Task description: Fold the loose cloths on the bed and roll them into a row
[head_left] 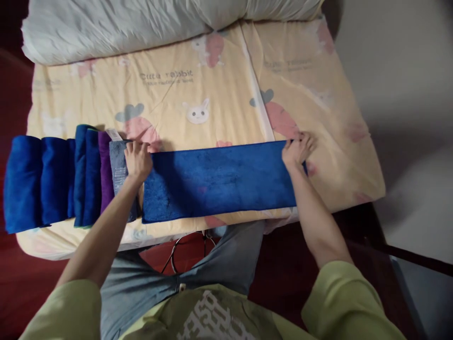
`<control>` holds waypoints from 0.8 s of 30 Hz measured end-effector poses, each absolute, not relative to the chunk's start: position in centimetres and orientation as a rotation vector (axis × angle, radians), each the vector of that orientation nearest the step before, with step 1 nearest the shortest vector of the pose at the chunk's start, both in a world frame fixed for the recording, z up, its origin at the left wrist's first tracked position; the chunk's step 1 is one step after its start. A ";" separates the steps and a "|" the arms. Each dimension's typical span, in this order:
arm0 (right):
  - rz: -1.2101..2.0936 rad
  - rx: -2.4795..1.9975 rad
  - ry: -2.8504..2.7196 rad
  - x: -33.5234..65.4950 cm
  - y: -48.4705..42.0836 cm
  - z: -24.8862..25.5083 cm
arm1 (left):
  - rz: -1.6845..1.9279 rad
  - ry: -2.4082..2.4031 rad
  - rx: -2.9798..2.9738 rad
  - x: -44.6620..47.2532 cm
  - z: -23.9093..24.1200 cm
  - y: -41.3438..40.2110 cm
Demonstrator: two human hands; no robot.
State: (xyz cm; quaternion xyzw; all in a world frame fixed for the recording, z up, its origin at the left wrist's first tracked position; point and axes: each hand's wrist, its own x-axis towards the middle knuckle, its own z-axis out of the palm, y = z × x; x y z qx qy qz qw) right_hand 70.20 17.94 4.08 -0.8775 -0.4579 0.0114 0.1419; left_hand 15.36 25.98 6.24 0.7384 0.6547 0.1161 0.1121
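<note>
A blue towel lies as a long flat strip across the bed's near side. My left hand is closed at its far left corner, right beside a grey towel; the fingertips are partly hidden. At the far right corner, my right hand has its fingers bent around the towel's edge. Left of the grey towel is a folded purple towel, then several folded blue towels standing in a row. A white tag sticks up by the grey towel.
The bed has a yellow sheet with rabbit and carrot prints. A rolled pale quilt lies along its far side. A light wall stands to the right. Below the bed's near edge, cables show over a red floor.
</note>
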 end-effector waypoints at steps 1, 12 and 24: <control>0.094 -2.428 -1.386 68.2 17.5 3.8 | 0.421 1.917 2.183 17.0 6.1 24.3; 0.399 -2.050 -1.950 52.7 7.9 -0.2 | 0.375 1.691 2.293 23.7 1.3 9.8; -0.034 -2.555 -1.419 62.5 -0.3 -0.2 | 0.488 2.041 2.113 18.1 1.8 5.4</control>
